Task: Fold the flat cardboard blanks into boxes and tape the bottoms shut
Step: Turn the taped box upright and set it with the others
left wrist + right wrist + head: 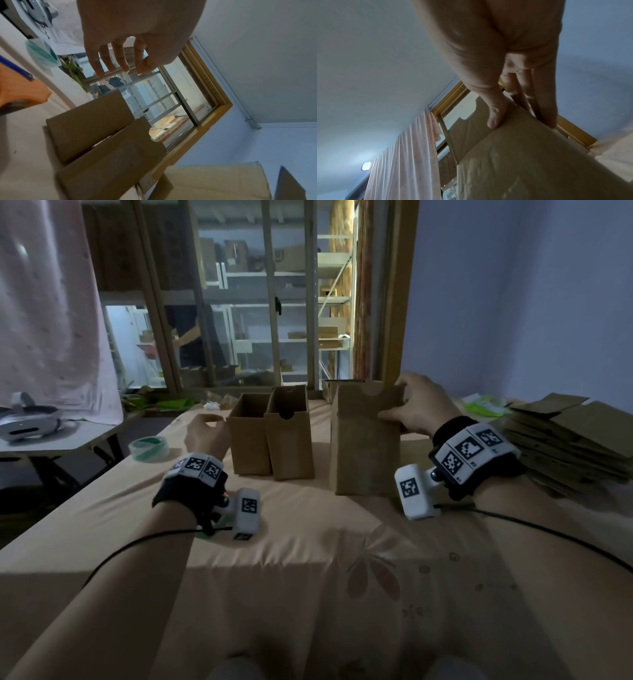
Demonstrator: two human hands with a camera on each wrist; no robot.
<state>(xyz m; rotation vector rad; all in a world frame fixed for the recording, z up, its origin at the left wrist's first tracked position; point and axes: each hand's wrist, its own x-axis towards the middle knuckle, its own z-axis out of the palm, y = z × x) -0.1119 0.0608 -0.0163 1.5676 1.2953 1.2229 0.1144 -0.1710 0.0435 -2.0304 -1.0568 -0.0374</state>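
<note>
A tall folded cardboard box (364, 440) stands upright on the peach-covered table (308, 542). My right hand (416, 407) grips its top right corner, thumb on the near face and fingers over the far side; the right wrist view shows that box (522, 155) pinched by the thumb (496, 115). Two more open boxes (272, 434) stand side by side to its left. My left hand (205, 433) hovers beside them, fingers relaxed and holding nothing; in the left wrist view the fingers (111, 60) hang loose above the boxes (96, 135).
A roll of clear tape (150, 448) lies left of my left hand. A stack of flat cardboard blanks (568, 436) sits at the right edge. A side table (51, 436) with a headset stands at far left. A window is behind the table.
</note>
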